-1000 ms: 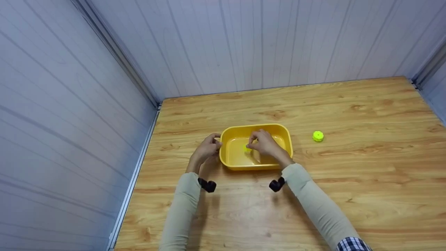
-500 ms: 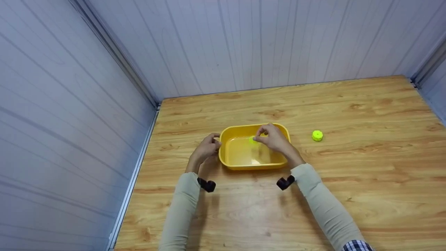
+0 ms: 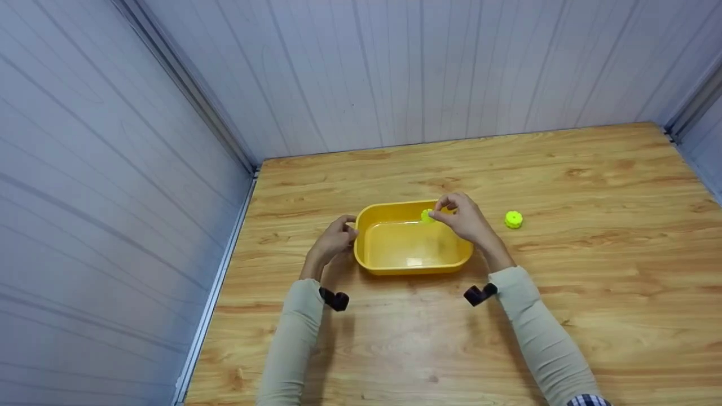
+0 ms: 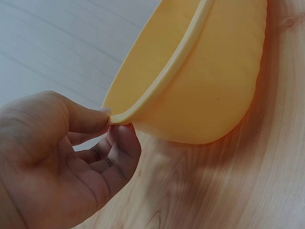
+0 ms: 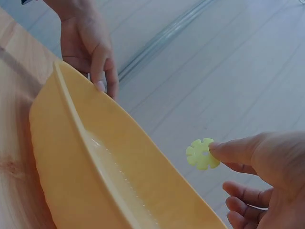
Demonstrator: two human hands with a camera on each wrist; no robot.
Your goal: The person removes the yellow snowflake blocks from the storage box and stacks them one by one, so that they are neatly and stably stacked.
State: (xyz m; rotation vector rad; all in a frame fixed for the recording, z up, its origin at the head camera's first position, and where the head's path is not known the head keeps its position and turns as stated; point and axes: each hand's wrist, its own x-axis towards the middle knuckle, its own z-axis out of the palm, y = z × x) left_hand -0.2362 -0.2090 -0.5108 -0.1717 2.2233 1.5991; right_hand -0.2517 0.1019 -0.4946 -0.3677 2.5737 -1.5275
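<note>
A yellow plastic basin (image 3: 389, 245) stands on the wooden table, and its inside looks bare in the head view. At its left end my left hand (image 3: 334, 239) pinches the rim; the left wrist view shows the thumb (image 4: 90, 119) on top and curled fingers beneath. Over the back right part of the basin, my right hand (image 3: 467, 223) pinches a yellow-green notched plastic disc (image 5: 198, 155) between thumb and forefinger. That disc is held by its edge, above the rim. Right of the basin lies a yellow-green notched piece (image 3: 513, 219), perhaps several discs stacked.
The wooden table (image 3: 592, 254) reaches back to a pale panelled wall (image 3: 395, 73). Another panelled wall (image 3: 113, 214) runs along its left edge. A small black mount (image 3: 335, 299) sticks out from each wrist.
My right hand has lifted the disc up from low inside the basin and carried it back and to the right. The left hand stays at the rim.
</note>
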